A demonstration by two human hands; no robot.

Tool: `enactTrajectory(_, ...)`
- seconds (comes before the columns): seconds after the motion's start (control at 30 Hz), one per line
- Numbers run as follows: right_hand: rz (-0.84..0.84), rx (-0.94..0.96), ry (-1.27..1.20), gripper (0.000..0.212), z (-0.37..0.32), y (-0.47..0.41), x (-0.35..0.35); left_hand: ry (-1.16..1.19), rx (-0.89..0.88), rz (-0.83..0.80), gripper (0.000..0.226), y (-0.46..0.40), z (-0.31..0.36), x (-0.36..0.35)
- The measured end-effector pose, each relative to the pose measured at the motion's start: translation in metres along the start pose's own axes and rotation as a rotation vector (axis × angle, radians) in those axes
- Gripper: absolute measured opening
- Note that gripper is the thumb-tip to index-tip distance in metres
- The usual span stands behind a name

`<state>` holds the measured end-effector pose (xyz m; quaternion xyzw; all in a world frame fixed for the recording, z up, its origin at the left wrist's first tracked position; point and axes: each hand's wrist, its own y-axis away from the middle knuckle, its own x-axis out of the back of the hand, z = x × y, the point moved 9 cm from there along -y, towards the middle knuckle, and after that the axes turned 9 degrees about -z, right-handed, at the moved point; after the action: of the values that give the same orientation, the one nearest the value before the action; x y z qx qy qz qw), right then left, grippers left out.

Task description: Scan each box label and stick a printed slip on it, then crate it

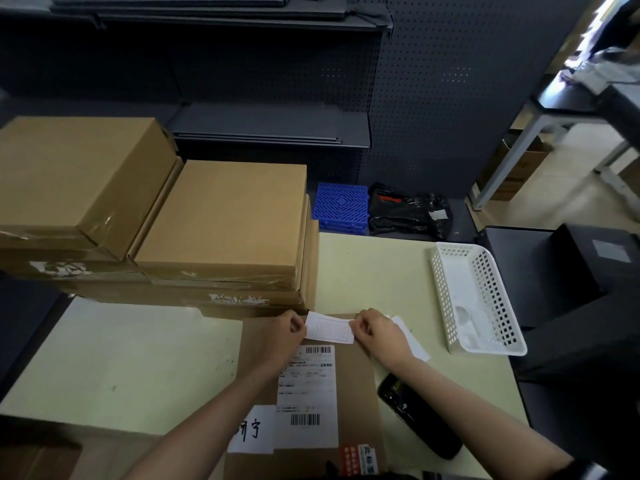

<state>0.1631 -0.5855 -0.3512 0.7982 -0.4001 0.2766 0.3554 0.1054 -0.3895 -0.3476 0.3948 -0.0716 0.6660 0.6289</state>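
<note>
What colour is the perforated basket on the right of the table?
White, seen clearly in the head view: the basket has a grid of small holes.

Open tabletop [131, 358] to the left of the flat box [353, 382], wide and bare, reachable from the near edge. Walled off at the back left by stacked cartons [221, 220], their front edge just beside the left hand [284, 332]. Open strip of table behind the right hand [379, 332], running back to the far edge. Hemmed in on the right by a white basket [474, 299]. Near right blocked by a black scanner [415, 414] lying just beside the box.
</note>
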Motion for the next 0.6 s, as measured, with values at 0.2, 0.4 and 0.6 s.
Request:
enactTrajectory(0.2,0.038,0.030,0.154,0.026,-0.006,0.000,-0.005,-0.003,-0.029,-0.002,0.011,0.000,-0.001,0.000)
enactTrajectory(0.4,0.048,0.035,0.348,0.034,-0.008,0.001,-0.013,-0.010,-0.119,0.018,0.020,0.005,0.001,0.004)
enactTrajectory(0.6,0.154,0.094,0.163,0.043,-0.001,0.010,-0.007,-0.247,-0.250,0.073,0.012,0.006,0.001,-0.001)
